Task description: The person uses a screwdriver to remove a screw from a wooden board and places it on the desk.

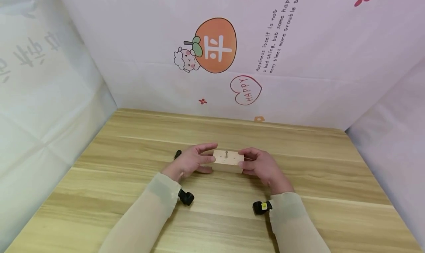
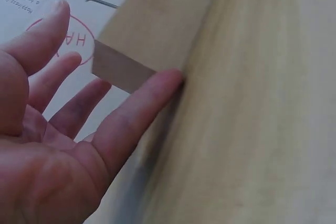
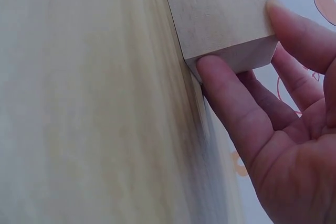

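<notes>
A pale wooden block sits on the table between both hands, its long side toward me. From its top face a metal screw stands upright, with small dark marks on either side; the left wrist view shows the flat head of the screw. My left hand is at the block's left end, fingers spread and fairly straight, one fingertip at the lower edge and the thumb apart in the left wrist view. My right hand holds the right end, thumb on an edge and another finger low on the end face.
The wood-grain table runs back to a white printed cloth, with more cloth at both sides. A small black object lies behind my left hand. Black wrist cameras sit by both light sleeves.
</notes>
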`<state>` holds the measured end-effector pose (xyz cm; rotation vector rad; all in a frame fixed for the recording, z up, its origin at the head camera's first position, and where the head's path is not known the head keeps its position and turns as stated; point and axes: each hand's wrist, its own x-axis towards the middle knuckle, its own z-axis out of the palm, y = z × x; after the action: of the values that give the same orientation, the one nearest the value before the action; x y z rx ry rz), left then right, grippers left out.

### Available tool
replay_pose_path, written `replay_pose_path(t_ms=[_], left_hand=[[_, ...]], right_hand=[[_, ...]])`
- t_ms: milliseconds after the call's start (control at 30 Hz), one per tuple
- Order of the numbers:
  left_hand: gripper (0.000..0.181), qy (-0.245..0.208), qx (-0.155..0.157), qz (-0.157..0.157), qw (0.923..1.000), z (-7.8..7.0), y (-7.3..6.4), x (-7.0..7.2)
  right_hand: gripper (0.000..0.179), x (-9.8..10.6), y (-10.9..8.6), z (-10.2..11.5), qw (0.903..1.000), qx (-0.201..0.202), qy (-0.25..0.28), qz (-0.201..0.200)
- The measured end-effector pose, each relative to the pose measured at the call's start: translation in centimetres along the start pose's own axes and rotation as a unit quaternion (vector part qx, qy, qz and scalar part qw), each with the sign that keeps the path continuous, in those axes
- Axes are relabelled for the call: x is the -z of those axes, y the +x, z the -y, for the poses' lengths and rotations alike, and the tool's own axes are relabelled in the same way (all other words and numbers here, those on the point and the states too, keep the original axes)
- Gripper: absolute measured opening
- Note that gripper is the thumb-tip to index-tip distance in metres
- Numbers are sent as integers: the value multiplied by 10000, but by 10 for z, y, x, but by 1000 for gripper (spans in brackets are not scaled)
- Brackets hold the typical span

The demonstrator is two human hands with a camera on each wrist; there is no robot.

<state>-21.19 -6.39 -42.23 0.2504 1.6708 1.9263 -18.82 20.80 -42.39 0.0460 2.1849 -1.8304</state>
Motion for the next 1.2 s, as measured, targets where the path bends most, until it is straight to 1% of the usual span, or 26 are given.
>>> replay_pose_path(t_ms=[67, 167, 333, 433, 467, 533, 567, 633, 700, 767, 800, 867, 933, 1000, 1033, 1100, 1200], left_hand=[[57, -64, 11, -92, 9999, 4, 1, -1], [53, -73, -70, -254, 9996, 9, 2, -2], [45, 201, -121, -536, 9983, 13, 2, -5], [42, 339, -144, -729, 9967, 14, 2, -6], [41, 348, -138, -789, 9962, 15, 2, -7], [40, 370, -144, -876, 9954, 15, 3, -8], [40, 383, -147, -907, 9950, 15, 3, -8], [40, 376, -127, -941, 9948, 16, 3, -8], [39, 387, -124, -950, 9947, 17, 4, -9], [39, 391, -101, -967, 9945, 18, 4, -9], [39, 395, -87, -978, 9944, 18, 5, -9], [39, 424, -86, -1001, 9940, 18, 5, -10], [39, 429, -63, -1031, 9937, 17, 4, -10], [39, 429, -43, -1057, 9935, 16, 4, -11], [39, 422, -29, -1068, 9934, 16, 4, -11], [39, 386, 14, -1092, 9933, 14, 3, -11], [39, 335, 48, -1096, 9934, 12, 3, -12]], right_hand=[[44, 0, 0, -1, 10000, -20, -25, -18], [44, -1, 0, -1, 10000, -29, -45, -54], [43, -4, -1, 1, 9999, -18, -77, -72], [42, -5, -1, 5, 9998, 27, -185, -24], [42, -5, -1, 6, 9997, 36, -256, -2], [44, -3, -1, 10, 9979, 125, -637, -2], [46, -1, -1, 12, 9973, 137, -721, 3], [50, 5, -2, 19, 9954, 251, -914, -132], [51, 11, -3, 26, 9956, 384, -744, -431], [50, 15, -5, 35, 9957, 576, -96, -721], [49, 16, -5, 39, 9934, 712, 164, -886], [46, 15, -6, 45, 9869, 937, 822, -1023], [46, 10, -6, 47, 9819, 1136, 1198, -933], [48, 4, -7, 46, 9823, 1228, 1212, -728], [49, 0, -7, 45, 9835, 1263, 1146, -596], [49, -8, -7, 43, 9871, 1298, 846, -393], [49, -19, -7, 40, 9906, 1303, 300, -284]])
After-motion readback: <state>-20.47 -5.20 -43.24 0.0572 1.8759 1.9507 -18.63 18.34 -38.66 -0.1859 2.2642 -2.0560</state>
